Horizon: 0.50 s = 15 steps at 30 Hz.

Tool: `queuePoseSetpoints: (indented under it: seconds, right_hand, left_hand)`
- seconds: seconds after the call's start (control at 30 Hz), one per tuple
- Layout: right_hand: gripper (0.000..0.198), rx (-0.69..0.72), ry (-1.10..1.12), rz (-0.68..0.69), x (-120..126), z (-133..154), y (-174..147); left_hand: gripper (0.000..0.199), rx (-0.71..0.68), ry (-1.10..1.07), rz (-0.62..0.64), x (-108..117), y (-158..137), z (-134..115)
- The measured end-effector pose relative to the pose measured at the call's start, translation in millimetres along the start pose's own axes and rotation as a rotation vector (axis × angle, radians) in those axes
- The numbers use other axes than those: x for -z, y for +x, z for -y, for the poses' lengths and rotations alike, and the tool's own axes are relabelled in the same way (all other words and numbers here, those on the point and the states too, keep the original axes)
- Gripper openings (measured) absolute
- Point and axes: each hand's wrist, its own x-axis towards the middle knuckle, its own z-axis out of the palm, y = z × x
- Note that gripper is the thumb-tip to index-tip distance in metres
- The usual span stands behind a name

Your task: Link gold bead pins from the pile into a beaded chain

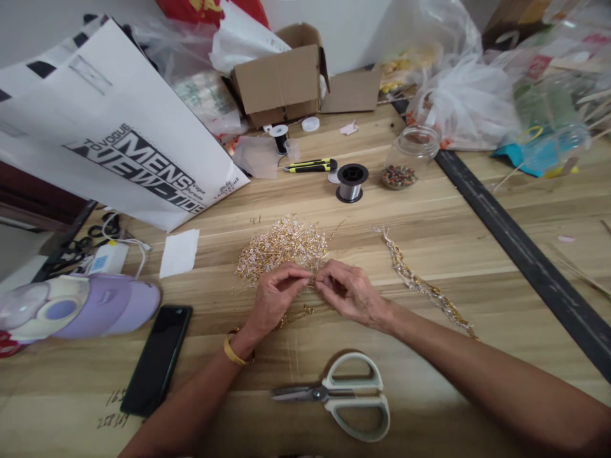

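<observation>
My left hand (278,298) and my right hand (351,292) meet fingertip to fingertip at the front edge of a pile of gold and clear beads (281,245). Both are closed in a pinch; what lies between the fingers is too small to make out. Just below them a gold beaded strand (308,312) lies on the wooden table (229,407), partly hidden by the hands. Nearer to me, scissors with pale handles (356,397) lie with their blades pointing left. To the right is a bundle of gold and clear bead strands (422,283), tied at its far end.
Behind the pile are a wire spool (351,183), a yellow-black utility knife (312,166) and a glass jar of dark beads (405,162). A phone (157,359), a purple bottle (109,305) and a large paper bag (119,127) occupy the left. A cardboard box (281,79) stands behind.
</observation>
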Motion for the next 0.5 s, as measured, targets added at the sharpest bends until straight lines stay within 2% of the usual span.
queuePoseSetpoints:
  seconds: [0.5]
  right_hand:
    - [0.006, 0.006, 0.015, -0.003, 0.1, -1.1, -0.3]
  left_hand:
    - [0.007, -0.063, 0.044, 0.027, -0.9, -1.2, 0.8]
